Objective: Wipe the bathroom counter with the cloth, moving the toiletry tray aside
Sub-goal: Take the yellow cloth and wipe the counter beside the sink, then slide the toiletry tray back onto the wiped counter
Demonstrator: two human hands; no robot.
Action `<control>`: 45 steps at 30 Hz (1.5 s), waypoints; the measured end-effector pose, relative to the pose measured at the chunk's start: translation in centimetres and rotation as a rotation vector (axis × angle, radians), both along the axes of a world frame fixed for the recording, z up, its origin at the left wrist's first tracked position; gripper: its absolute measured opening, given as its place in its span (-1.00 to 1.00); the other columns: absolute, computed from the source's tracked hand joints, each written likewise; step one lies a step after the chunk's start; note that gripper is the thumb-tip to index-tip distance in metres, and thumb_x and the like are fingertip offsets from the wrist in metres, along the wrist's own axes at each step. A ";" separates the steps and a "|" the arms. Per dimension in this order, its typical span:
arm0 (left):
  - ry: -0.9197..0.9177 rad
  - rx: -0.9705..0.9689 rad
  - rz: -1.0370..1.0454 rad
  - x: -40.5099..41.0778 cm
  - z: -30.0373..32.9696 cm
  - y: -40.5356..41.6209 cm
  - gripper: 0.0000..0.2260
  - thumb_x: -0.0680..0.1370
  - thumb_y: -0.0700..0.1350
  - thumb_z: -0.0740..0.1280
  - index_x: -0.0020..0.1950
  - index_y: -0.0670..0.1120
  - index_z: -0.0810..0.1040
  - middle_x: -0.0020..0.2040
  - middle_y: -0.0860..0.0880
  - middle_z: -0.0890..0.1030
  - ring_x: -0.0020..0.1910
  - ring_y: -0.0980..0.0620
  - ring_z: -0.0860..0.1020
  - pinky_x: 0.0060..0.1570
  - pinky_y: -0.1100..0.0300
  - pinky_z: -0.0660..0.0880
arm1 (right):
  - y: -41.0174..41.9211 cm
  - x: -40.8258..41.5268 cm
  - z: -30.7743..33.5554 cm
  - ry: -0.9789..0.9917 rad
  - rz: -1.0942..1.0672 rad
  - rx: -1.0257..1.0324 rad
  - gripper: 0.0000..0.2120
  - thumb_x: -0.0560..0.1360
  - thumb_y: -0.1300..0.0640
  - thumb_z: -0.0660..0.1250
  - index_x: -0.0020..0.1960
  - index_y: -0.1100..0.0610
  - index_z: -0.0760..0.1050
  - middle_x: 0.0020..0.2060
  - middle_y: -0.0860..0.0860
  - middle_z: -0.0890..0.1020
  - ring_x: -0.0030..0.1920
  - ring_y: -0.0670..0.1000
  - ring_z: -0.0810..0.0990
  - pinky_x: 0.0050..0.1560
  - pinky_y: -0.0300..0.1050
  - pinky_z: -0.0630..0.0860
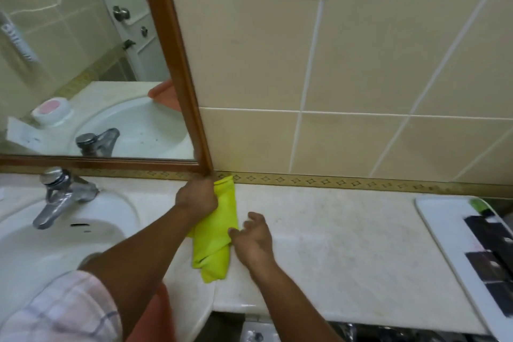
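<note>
Wiping looks to be the step in hand, judged from how things lie: the yellow-green cloth (219, 228) lies bunched in a long fold on the pale desk (333, 230), running from the patterned tile border at the back wall toward the front edge. The left hand (197, 197) is closed in a fist over the cloth's far end, just below the lower right corner of the wooden mirror frame (177, 64). The right hand (254, 233) sits against the cloth's near right edge with fingers loosely spread and curled, thumb touching the fabric; whether it truly pinches the cloth I cannot tell.

The white toiletry tray (433, 219) stands well to the right of the cloth, at the far end of the desk, with dark flat packets on it; it seems already set aside, leaving a bare stretch between it and the cloth. The sink (55, 244) and its chrome tap (59, 194) lie to the cloth's left.

The next move probably calls for flattening the cloth and sweeping it rightward across that bare, faintly speckled surface.

The cloth itself looks soft, crumpled and rolled rather than spread flat.
</note>
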State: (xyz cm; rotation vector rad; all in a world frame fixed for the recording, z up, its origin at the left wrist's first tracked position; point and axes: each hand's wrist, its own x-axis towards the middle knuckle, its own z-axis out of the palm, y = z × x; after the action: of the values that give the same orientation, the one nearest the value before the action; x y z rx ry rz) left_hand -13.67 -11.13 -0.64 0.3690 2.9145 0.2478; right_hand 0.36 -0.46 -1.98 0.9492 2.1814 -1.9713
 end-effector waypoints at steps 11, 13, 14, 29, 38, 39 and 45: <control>0.115 -0.063 -0.630 11.8 4.4 32.6 -0.75 0.51 -0.14 0.26 0.17 -0.11 0.54 0.15 -0.13 0.60 0.16 -0.16 0.59 0.09 0.04 0.52 | 31.1 25.8 0.7 -0.236 -1.100 0.419 -0.50 0.36 0.13 0.48 0.21 0.33 0.45 0.11 0.29 0.59 0.13 0.30 0.57 0.20 0.10 0.47; 0.082 0.012 -0.739 14.2 4.1 39.1 -0.75 0.52 -0.16 0.25 0.18 -0.14 0.54 0.15 -0.16 0.59 0.15 -0.19 0.58 0.07 0.02 0.53 | 32.8 28.2 0.4 -0.262 -1.113 0.372 -0.43 0.35 0.06 0.51 0.21 0.37 0.44 0.08 0.20 0.58 0.12 0.27 0.57 0.16 0.04 0.48; 0.069 0.007 -0.777 15.0 3.7 41.8 -0.75 0.52 -0.18 0.25 0.18 -0.15 0.54 0.15 -0.17 0.59 0.15 -0.19 0.58 0.07 0.01 0.53 | 33.5 28.9 0.3 -0.256 -1.114 0.324 -0.48 0.38 0.08 0.51 0.19 0.35 0.46 0.01 0.12 0.55 0.08 0.21 0.58 0.11 -0.04 0.45; -0.040 -0.003 -0.565 15.3 1.9 38.8 -0.95 0.42 -0.23 0.35 -0.20 -0.13 0.49 -0.04 -0.16 0.60 -0.07 -0.14 0.57 -0.16 0.12 0.47 | 37.7 30.6 1.7 -0.231 -0.893 0.440 -0.82 0.37 0.33 0.38 -0.03 0.25 0.60 -0.22 0.12 0.61 -0.15 0.15 0.60 -0.08 -0.17 0.43; -0.170 0.127 -0.106 13.9 1.5 16.5 -0.86 0.35 -0.08 0.39 -0.16 -0.11 0.61 -0.21 -0.04 0.62 -0.18 -0.04 0.57 -0.29 0.22 0.45 | 32.7 17.6 2.4 -0.264 -0.443 0.510 -0.68 0.43 0.31 0.26 0.15 0.19 0.59 0.14 0.20 0.64 0.14 0.22 0.57 0.12 -0.08 0.46; -0.165 0.126 -0.073 13.6 1.3 15.1 -0.85 0.35 -0.09 0.38 -0.15 -0.12 0.62 -0.18 -0.05 0.63 -0.15 -0.06 0.57 -0.28 0.22 0.42 | 32.0 16.0 2.4 -0.263 -0.405 0.518 -0.68 0.42 0.31 0.26 0.15 0.19 0.59 0.15 0.21 0.64 0.14 0.22 0.57 0.11 -0.08 0.46; -0.134 0.163 0.090 11.7 -0.7 10.5 -0.79 0.40 -0.13 0.36 -0.01 -0.17 0.60 0.01 -0.12 0.65 0.05 -0.11 0.59 -0.14 0.19 0.47 | 28.9 8.0 1.6 -0.218 -0.247 0.571 -0.66 0.38 0.35 0.26 0.12 0.21 0.59 0.15 0.21 0.63 0.16 0.23 0.57 0.17 -0.01 0.49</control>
State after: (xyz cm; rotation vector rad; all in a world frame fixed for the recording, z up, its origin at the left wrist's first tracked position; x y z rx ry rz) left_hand -2.02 -0.62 -1.38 0.2358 2.7899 0.5052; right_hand 8.39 28.43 -0.35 1.4792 2.6415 -1.2311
